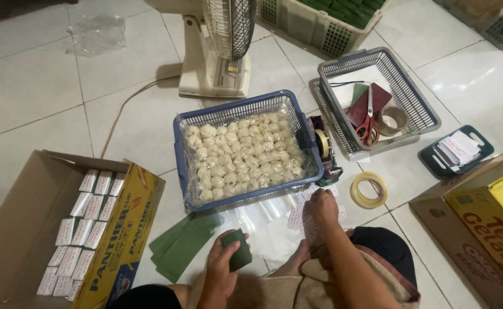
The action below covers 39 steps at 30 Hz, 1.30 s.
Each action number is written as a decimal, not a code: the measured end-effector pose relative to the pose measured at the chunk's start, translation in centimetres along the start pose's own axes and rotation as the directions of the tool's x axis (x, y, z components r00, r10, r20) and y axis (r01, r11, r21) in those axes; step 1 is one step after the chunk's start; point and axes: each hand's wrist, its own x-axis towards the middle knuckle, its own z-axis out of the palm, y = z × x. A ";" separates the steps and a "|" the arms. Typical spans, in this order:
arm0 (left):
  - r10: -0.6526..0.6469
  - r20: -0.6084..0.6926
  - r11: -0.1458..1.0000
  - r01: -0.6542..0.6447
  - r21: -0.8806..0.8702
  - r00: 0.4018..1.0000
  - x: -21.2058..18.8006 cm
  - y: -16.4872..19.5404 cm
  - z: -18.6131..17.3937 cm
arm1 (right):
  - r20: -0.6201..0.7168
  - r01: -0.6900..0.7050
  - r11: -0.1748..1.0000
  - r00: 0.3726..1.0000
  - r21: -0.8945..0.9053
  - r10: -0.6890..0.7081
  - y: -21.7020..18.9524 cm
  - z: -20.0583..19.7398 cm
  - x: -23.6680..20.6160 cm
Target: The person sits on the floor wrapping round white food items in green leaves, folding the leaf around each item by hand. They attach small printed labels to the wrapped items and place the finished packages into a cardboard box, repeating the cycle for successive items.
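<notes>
left hand [221, 269]: grips green wrapper [239, 249] | right hand [323, 207]: on white labels [302, 217]

glossy tile floor [34, 86]; blue plastic basket [245, 109]; matt cardboard box [28, 217]; shiny tape roll [369, 190].

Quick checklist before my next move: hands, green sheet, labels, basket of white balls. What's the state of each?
1. Left hand holds a folded green sheet: ok.
2. Right hand rests on the small printed labels: ok; whether it has picked one up: cannot tell.
3. Spare green sheets lie flat on the floor by the left hand: ok.
4. Blue basket full of white balls, plastic-lined, in front of both hands: ok.
5. Tape roll lies beside the right hand: ok.
</notes>
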 end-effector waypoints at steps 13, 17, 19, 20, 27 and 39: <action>0.042 0.101 0.998 -0.036 -0.054 0.994 -2.0 2.1 1.8 | -0.002 0.159 0.984 0.987 -0.084 -0.160 -0.9 -1.2 -0.2; 0.071 0.122 0.997 -0.068 -0.033 0.990 -2.7 2.8 1.7 | 0.021 0.112 0.992 0.993 0.064 -0.113 -1.0 -1.7 0.0; 0.053 0.102 0.999 -0.053 -0.008 0.993 -2.9 3.0 1.7 | -0.003 0.121 0.986 0.993 0.117 -0.122 -0.9 -2.0 0.1; 0.044 0.093 0.999 -0.045 0.005 0.995 -3.0 3.0 1.8 | -0.017 0.126 0.982 0.992 0.144 -0.125 -0.9 -2.0 0.2; 0.055 0.129 0.998 -0.056 0.005 0.990 -3.0 2.6 2.7 | -0.085 0.110 0.993 0.991 0.047 -0.105 -1.1 -1.0 0.1; 0.110 0.016 0.994 -0.111 0.022 0.994 -2.3 2.3 2.1 | 0.100 -0.093 0.947 0.993 0.307 0.065 -1.5 -1.2 -0.4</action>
